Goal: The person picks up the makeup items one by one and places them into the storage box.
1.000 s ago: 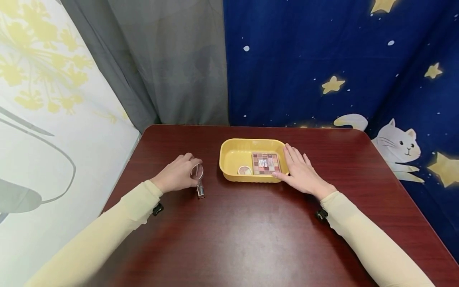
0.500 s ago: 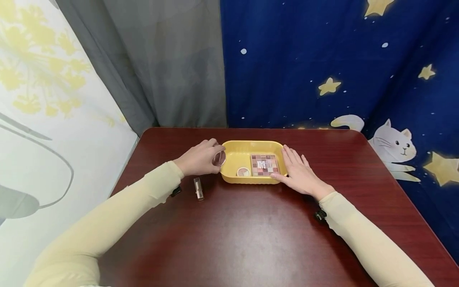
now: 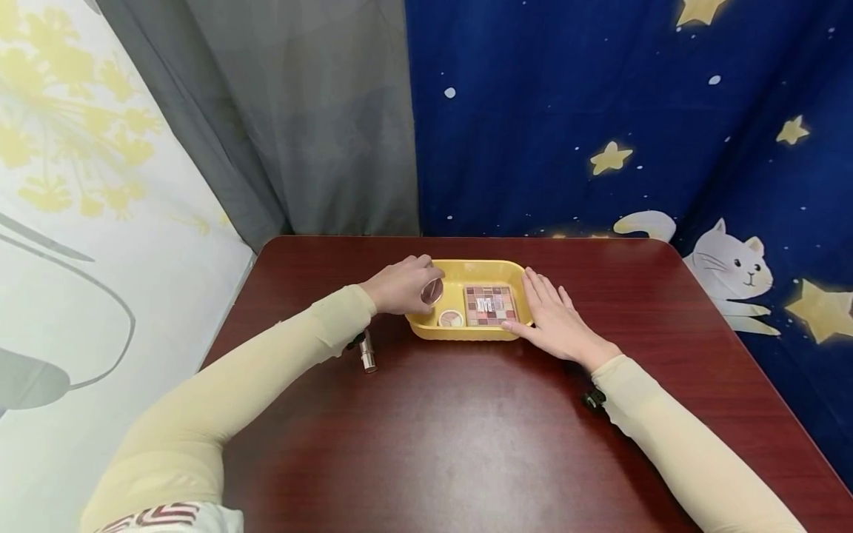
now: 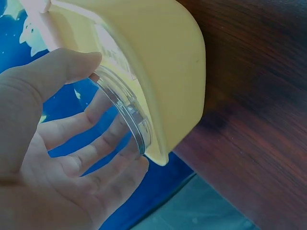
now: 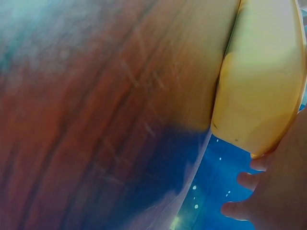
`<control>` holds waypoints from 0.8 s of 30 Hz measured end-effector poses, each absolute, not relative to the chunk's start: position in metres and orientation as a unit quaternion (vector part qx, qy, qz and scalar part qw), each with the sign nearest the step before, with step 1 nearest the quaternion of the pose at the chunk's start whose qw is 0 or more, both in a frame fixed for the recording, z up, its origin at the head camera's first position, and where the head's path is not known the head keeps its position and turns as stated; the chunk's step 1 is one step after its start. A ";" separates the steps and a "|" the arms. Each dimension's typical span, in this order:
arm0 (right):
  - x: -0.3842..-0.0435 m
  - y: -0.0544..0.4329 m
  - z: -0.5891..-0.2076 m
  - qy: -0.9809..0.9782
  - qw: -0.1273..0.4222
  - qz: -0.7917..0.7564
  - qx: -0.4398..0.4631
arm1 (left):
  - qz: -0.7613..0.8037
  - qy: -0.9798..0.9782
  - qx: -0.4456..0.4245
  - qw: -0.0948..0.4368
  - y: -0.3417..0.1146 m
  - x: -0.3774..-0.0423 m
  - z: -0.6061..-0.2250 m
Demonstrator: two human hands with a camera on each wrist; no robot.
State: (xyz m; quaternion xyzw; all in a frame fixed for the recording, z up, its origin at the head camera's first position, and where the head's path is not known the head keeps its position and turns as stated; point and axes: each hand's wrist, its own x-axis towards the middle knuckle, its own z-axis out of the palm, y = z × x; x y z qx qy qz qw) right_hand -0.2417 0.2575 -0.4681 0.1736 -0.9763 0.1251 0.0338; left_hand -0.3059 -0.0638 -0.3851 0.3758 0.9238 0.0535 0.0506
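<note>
My left hand (image 3: 403, 286) holds a round, flat compact with a clear rim (image 4: 122, 105) over the left end of a yellow plastic basin (image 3: 466, 335). The thumb is on one side of the compact and the fingers on the other. Inside the basin lie a square eyeshadow palette (image 3: 490, 306) and a small round pan of pale makeup (image 3: 451, 318). My right hand (image 3: 563, 326) rests with straight fingers along the basin's right end, its thumb over the front rim. On the table, partly covered by the left wrist, lies a lipstick tube (image 3: 368, 355).
The dark red wooden table (image 3: 466, 437) carries the basin near its far edge. Behind it hang a grey curtain (image 3: 333, 118) and a blue starry curtain (image 3: 520, 133). A white patterned cloth (image 3: 100, 222) covers the left side.
My left hand has lifted the compact from beside the lipstick tube and carried it right, over the basin. The right hand stays at the basin's right end.
</note>
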 end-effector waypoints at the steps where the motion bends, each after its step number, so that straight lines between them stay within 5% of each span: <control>1: -0.242 0.257 -0.468 -0.976 0.034 0.124 0.173 | 0.052 0.924 0.376 0.055 -0.061 -0.307 -0.387; 24: -0.241 0.256 -0.468 -0.976 0.037 0.124 0.175 | -0.037 0.903 0.420 0.082 -0.036 -0.332 -0.426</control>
